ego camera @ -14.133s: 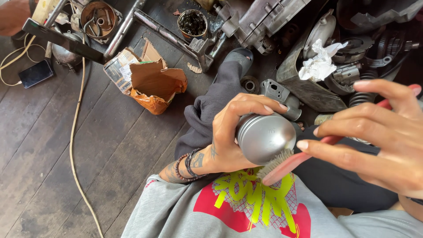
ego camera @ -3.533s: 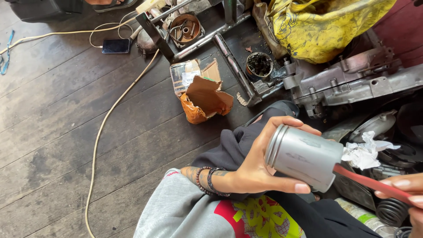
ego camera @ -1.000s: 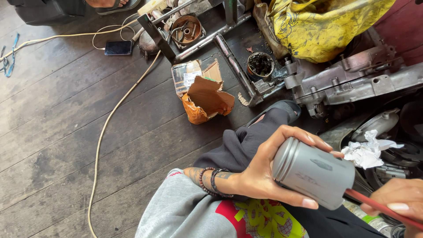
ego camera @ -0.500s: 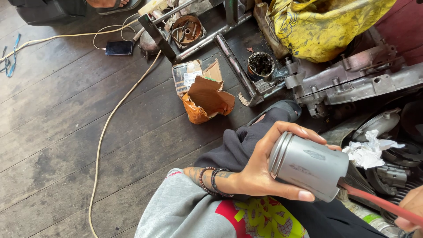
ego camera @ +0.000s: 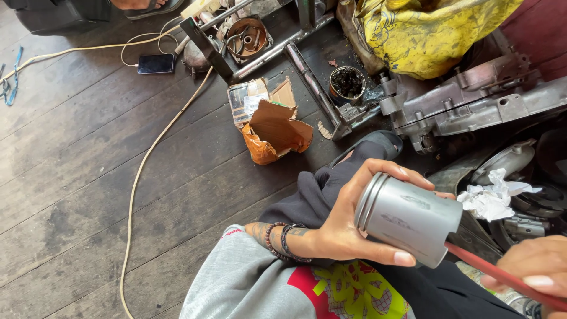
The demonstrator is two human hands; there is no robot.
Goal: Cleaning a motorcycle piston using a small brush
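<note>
Dark wooden floorboards point(ego camera: 88, 177) lay under a seated person whose left hand point(ego camera: 348, 230) was clamped around a grey metal cylinder point(ego camera: 407, 218) at 4 o'clock, the right hand point(ego camera: 540, 269) pinching a red stick point(ego camera: 502, 280) poked into its open end, a torn cardboard box point(ego camera: 274, 130) at 11 o'clock.

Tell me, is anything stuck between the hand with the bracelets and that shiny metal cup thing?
No. The left hand wraps straight around the grey metal cylinder, fingers and thumb touching bare metal. The right hand holds a red stick whose tip goes into the cylinder's open end.
</note>
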